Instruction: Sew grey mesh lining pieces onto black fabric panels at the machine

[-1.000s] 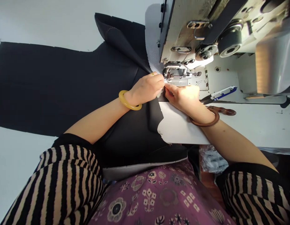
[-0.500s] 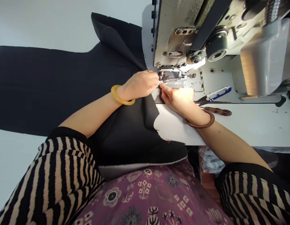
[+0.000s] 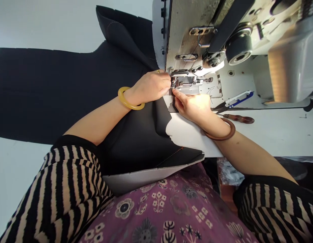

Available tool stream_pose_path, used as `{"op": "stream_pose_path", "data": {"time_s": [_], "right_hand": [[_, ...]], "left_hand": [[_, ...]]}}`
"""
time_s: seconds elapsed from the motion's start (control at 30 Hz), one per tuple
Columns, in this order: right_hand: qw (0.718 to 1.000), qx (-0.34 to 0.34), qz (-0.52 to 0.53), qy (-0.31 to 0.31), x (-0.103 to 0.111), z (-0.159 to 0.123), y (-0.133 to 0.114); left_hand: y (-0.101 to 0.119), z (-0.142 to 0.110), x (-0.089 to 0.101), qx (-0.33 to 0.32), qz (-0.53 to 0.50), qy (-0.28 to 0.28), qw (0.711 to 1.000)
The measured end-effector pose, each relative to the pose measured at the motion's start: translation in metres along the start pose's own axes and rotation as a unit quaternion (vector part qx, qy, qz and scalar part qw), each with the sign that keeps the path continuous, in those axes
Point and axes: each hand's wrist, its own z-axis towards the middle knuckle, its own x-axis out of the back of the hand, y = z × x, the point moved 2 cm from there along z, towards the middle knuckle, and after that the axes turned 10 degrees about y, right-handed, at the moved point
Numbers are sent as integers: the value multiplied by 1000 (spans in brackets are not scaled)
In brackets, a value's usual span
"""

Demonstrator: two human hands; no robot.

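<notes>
A large piece of black fabric (image 3: 52,94) with a grey underside spreads across the left side and drapes over my lap. Its inner edge reaches the presser foot (image 3: 174,82) of a sewing machine (image 3: 189,17). My left hand (image 3: 151,87) lies over the fabric just left of the foot, fingertips pinched together beside the needle; whatever is between them is hidden or too small to tell. On the front side of the foot, my right hand (image 3: 194,105) has its index finger stretched to the fabric edge, with the thumb and other fingers curled around that dark edge.
Thread snips (image 3: 238,100) with white and blue handles lie on the machine bed right of my right hand. Beside them is a tool with a brown wooden handle (image 3: 239,118). A translucent cover (image 3: 293,60) juts out at the right. Crumpled clear plastic (image 3: 229,172) sits below the table.
Both hands stay by the presser foot, nearly still. The fabric's front edge on my lap has lifted and shows more grey underside. The view has shifted slightly.
</notes>
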Motion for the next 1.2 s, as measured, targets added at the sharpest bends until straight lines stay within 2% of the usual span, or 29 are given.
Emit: {"op": "stream_pose_path", "data": {"time_s": [0.6,1.03,1.13,1.2], "right_hand": [[1000,-8,7,17,-2,-2,3],[999,-23,-13,35,-1,-2,3],[998,-38,-2,42,0,1,6],[998,-41,22,36,8,1,8]], "left_hand": [[-2,1,-3,33,22,-31,999],[-3,2,-9,49,-17,31,998],[1,3,-7,53,30,12,998],[5,4,-7,53,82,-11,995]]}}
